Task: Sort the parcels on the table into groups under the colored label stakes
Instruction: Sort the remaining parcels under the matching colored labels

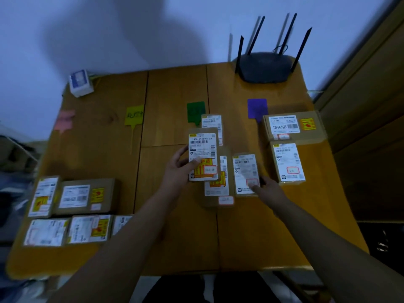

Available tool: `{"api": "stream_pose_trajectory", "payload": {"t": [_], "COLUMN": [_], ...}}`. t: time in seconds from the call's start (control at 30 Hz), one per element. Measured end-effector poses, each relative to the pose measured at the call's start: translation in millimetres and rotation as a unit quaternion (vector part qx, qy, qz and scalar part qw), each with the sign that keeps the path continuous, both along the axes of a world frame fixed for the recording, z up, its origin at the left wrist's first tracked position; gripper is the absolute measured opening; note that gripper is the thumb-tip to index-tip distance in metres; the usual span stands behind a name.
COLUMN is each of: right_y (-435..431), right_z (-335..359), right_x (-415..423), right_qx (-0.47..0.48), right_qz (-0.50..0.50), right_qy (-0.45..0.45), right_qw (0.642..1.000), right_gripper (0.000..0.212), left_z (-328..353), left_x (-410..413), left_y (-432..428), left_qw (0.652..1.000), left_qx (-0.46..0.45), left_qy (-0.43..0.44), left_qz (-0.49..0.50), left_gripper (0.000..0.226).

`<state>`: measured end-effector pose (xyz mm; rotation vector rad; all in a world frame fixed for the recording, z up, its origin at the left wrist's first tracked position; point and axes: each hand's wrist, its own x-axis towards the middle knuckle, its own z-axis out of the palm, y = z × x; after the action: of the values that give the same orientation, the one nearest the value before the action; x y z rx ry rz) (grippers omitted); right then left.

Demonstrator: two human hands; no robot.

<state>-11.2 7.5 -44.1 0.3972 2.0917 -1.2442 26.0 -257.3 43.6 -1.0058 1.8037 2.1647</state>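
Gripping flat cardboard parcel in left hand, right hand fingertips pressing smaller labelled box

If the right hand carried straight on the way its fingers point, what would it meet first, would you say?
The right hand points up and left, its fingers already on a small parcel. Pushing on, it would probably meet the parcel the left hand holds, though depth is unclear.

My left hand is extended forward with bare forearm, thumb across the front and fingers curled behind in a closed grip, while my right hand reaches forward palm-down, fingers pointing up-left, whether it grips cannot be determined.
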Motion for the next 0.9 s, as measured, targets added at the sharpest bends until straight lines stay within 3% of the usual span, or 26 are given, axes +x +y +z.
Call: {"api": "stream_pose_trajectory", "payload": {"t": [0.13,0.27,0.37,0.5,0.63,0.9], "right_y": [1.2,-24.6,-69.9,-147.6,-209.7,-339.5], "right_z": [4.6,33.7,71.6,118.5,126.9,115.8], "right_x": [-6.0,-16.9,-27.6,-28.9,-18.1,15.2], "right_qx": [0.037,0.098,0.048,-0.156,-0.158,-0.171], "right_qz": [0.041,0.108,0.114,0.122,0.122,0.112], "right_qy": [0.008,0.202,0.293,0.181,0.203,0.185], "right_qw": [0.998,0.968,0.948,0.963,0.959,0.961], "right_gripper": [0.056,0.069,0.070,0.061,0.060,0.057], "left_z": [3.6,13.2,24.6,38.0,42.2,32.7], "left_x": [-1.0,2.5,10.0,19.4,30.7,68.8], "left_y": [-4.1,-13.0,-25.0,-52.0,-98.0,-231.3], "left_qw": [1.000,1.000,0.999,0.996,0.993,0.988], "left_qx": [-0.003,-0.009,-0.014,-0.031,-0.032,-0.077], "left_qy": [0.004,0.012,0.030,0.054,0.065,0.062], "left_qz": [-0.001,0.010,0.029,0.059,0.088,0.120], "left_gripper": [0.062,0.066,0.062,0.060,0.060,0.036]}}
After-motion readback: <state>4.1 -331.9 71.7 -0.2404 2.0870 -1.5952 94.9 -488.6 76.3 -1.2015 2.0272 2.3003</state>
